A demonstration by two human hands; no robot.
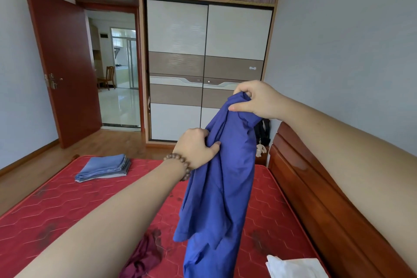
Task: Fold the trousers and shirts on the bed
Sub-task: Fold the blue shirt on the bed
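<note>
A blue shirt (pixel 222 189) hangs in the air above the red mattress (pixel 56 205). My right hand (pixel 257 100) grips its top edge, raised high. My left hand (pixel 197 148), with a bead bracelet on the wrist, pinches the fabric lower down on the shirt's left side. A folded stack of light blue trousers (pixel 105 168) lies at the far left of the mattress. A crumpled maroon garment (pixel 144 255) lies near me under my left forearm. A white garment (pixel 295 266) lies at the near right corner.
A wooden headboard (pixel 327 201) runs along the bed's right side. A sliding wardrobe (pixel 207 70) stands straight ahead. A red door (pixel 65 67) is open at the left onto a hallway. Wooden floor lies beyond the bed.
</note>
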